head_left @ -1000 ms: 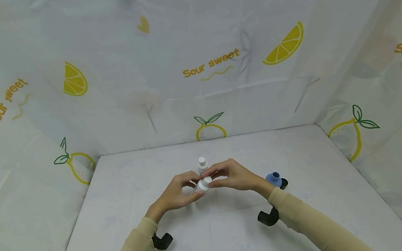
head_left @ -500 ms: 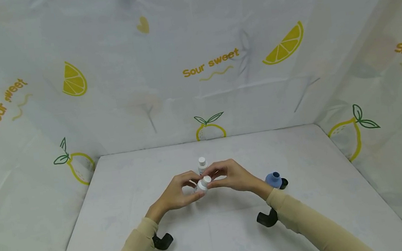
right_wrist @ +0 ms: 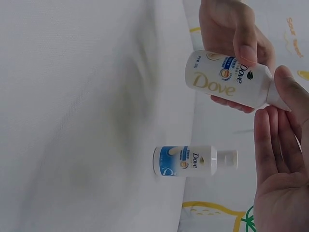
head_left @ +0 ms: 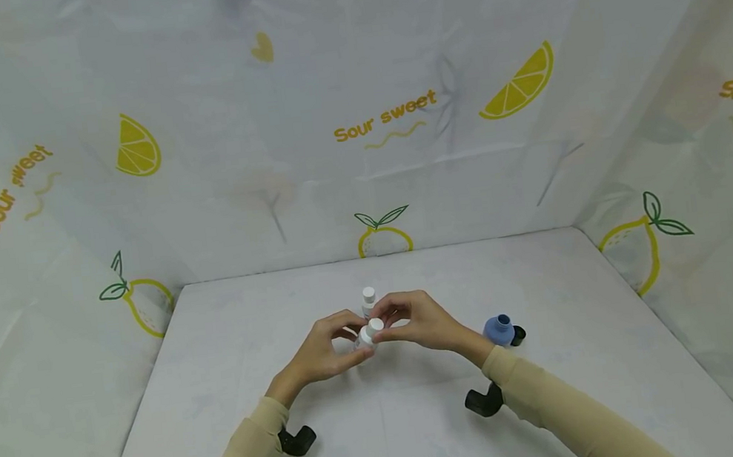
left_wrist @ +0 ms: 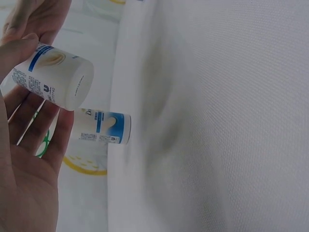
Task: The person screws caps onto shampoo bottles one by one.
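A small white Dove bottle (right_wrist: 227, 79) with gold lettering is held tilted above the table. My left hand (head_left: 325, 348) grips its body between thumb and fingers, the base (left_wrist: 83, 87) pointing down. At the other end, my right hand (head_left: 419, 320) pinches the white cap (head_left: 375, 325) between thumb and fingertips. The cap sits on the bottle's neck. Just behind the hands stands a second Dove bottle (right_wrist: 186, 161), upright on the table, with a blue band near its base and a white cap; neither hand holds it. In the head view the right fingers partly cover it.
To the right of the right wrist is a small blue rounded container (head_left: 499, 331) with a dark round opening, close beside a small black piece (head_left: 518, 335). Black camera mounts (head_left: 297, 440) hang at both wrists. A lemon-print sheet (head_left: 354, 110) encloses the white table (head_left: 429, 438).
My right wrist and forearm have shifted slightly left, and the pinched cap has moved a little left with the fingers. The left hand keeps its grip, nearly still.
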Action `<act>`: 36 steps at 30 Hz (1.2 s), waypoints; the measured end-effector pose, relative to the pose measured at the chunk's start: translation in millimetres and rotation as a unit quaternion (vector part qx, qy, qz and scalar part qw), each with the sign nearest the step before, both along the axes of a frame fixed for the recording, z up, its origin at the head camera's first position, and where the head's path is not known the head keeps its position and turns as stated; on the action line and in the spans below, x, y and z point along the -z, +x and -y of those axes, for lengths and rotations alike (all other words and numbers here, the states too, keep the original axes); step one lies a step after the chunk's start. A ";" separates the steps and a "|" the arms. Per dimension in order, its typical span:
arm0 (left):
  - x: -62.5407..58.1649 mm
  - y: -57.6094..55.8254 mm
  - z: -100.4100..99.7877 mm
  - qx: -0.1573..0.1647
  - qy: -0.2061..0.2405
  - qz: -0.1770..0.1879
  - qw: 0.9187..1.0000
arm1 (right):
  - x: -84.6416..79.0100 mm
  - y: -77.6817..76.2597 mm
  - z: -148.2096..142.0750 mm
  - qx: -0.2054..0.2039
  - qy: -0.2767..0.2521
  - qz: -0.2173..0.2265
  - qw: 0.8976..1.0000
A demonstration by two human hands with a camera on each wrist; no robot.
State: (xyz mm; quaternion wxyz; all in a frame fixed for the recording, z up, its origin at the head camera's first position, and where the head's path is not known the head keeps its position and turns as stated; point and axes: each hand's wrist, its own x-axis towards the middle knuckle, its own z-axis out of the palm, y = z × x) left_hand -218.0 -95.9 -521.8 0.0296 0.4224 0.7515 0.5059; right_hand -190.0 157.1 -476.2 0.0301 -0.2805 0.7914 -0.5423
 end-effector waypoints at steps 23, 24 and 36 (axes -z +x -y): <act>2.9 -1.8 1.3 -0.010 0.002 -0.013 1.000 | 4.9 -0.3 6.1 0.035 -0.018 0.001 0.999; 3.0 -2.0 1.0 -0.009 0.003 -0.016 1.000 | 5.1 -0.3 6.2 0.036 -0.018 0.001 0.999; 5.6 -0.9 -0.5 -0.008 0.008 -0.010 1.000 | 6.2 1.0 6.9 0.042 -0.013 0.007 0.999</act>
